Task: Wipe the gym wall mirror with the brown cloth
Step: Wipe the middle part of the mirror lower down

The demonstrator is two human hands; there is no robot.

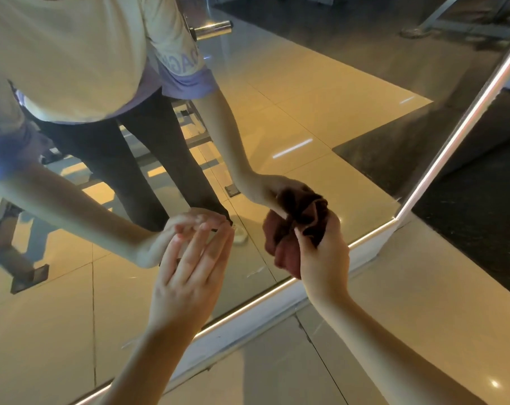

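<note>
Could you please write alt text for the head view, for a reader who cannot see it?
The right hand holds a bunched brown cloth against the mirror near its bottom edge; the flat left hand touches the mirror beside it.

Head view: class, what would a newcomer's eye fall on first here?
The bunched brown cloth, gripped in the right hand, meets its own reflection low on the mirror, near its right corner. Beside it, the open left hand reaches toward the glass, above the glowing strip along the bottom edge.

Left hand [186,282] straight-fingered; right hand [325,258] tight around cloth [280,244].
</note>
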